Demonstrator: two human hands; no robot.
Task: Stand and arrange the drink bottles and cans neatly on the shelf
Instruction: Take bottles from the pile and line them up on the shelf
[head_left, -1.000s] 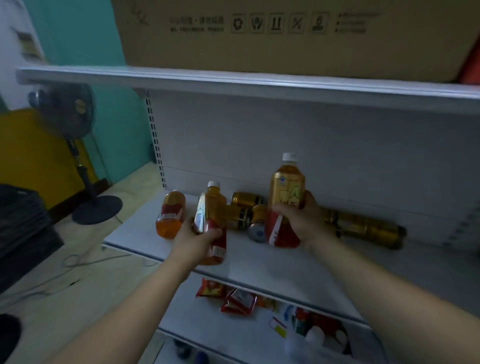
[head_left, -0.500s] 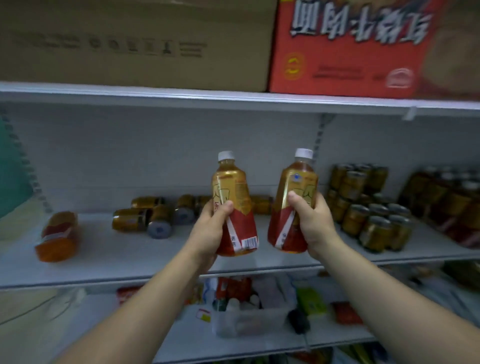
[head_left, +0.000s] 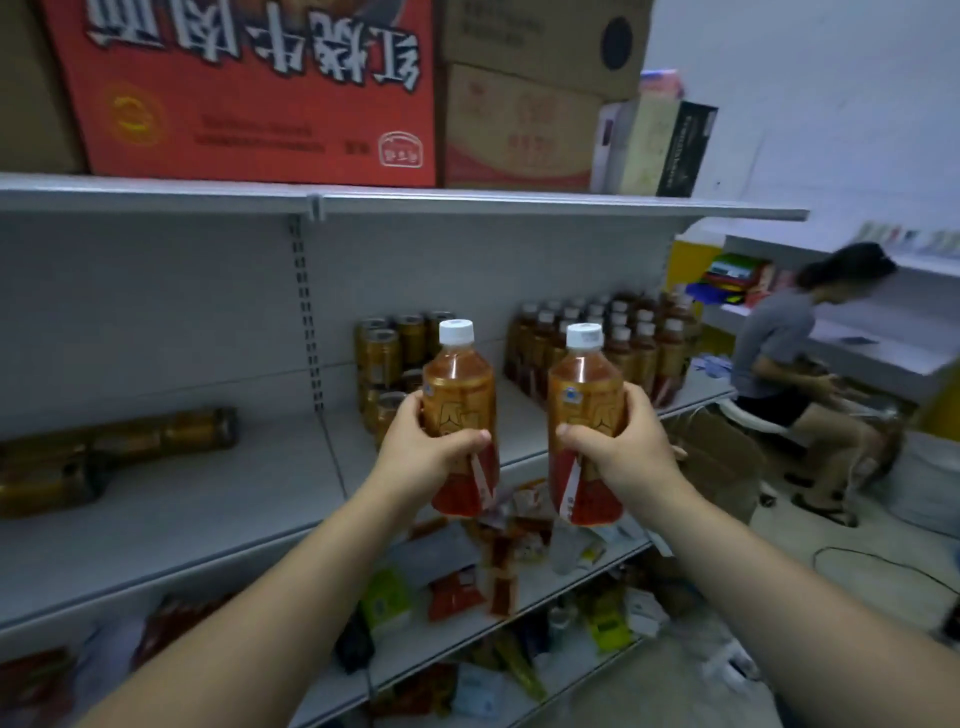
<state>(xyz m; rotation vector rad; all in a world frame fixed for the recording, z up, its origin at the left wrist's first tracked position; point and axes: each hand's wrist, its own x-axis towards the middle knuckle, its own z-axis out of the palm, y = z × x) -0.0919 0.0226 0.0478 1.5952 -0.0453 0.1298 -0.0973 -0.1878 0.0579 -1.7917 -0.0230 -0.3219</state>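
Observation:
My left hand grips an upright amber tea bottle with a white cap and red lower label. A matching second tea bottle is held upright in my right hand. Both bottles hang in the air in front of the white shelf. Behind them, gold cans stand in a stacked group. To their right, several tea bottles stand in neat rows. Gold cans lying on their sides stretch along the shelf at far left.
Cardboard boxes, one of them a red box, fill the top shelf. Snack packets lie scattered on the lower shelves. A person sits on a stool at the right, by a white counter. A cable runs across the floor there.
My view and both hands have swung right along the shelf with the two bottles still held. The standing cans and bottle rows are now directly behind them, and the seated person has come into view.

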